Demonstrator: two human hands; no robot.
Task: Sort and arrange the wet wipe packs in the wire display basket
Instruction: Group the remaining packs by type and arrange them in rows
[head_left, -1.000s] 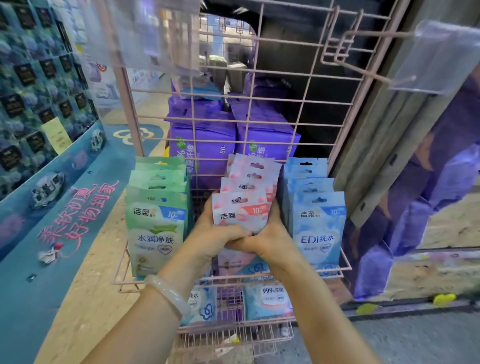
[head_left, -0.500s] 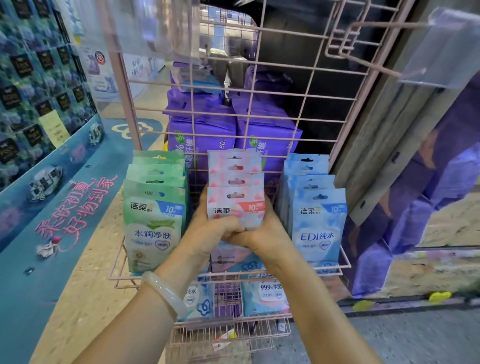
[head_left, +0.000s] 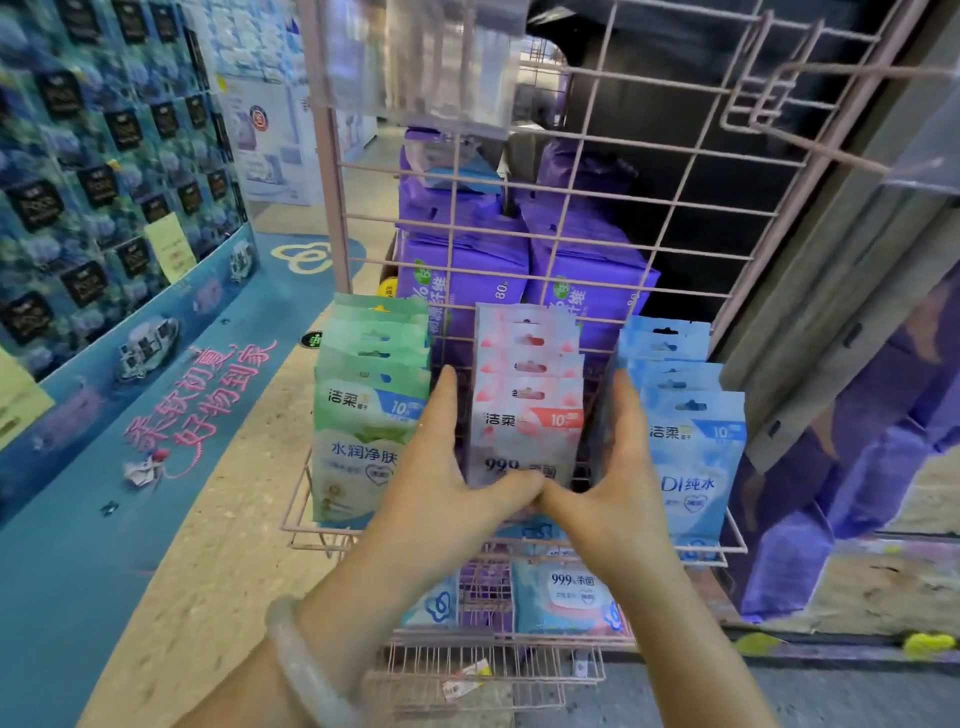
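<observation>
Pink wet wipe packs (head_left: 524, 415) stand upright in a row in the middle of your wire display basket (head_left: 735, 540), one behind another, and your two hands bracket them. Your left hand (head_left: 441, 483) lies flat against the row's left side, fingers straight and together, pointing up and away; your right hand (head_left: 618, 483) mirrors it on the right side. Both thumbs meet across the lower front of the nearest pack, so its bottom edge and part of the "99.9" print are covered. Whether your fingertips press the packs or only touch them is not clear.

Just outside your left fingers stands the row of green packs (head_left: 363, 431); just outside your right fingers, the row of blue packs (head_left: 691, 452), whose front label is partly cut off by your right hand. Each front pack shows a white panel, a coloured corner marked "10" and a hang slot at the top; the packs behind show only their top strips.

Below your wrists, a lower basket (head_left: 467, 670) holds more packs, mostly hidden by your forearms. Beyond your fingertips, purple packs (head_left: 457, 275) sit behind the wire grid (head_left: 675, 197), blurred. A pale bracelet (head_left: 306, 670) circles your left wrist.
</observation>
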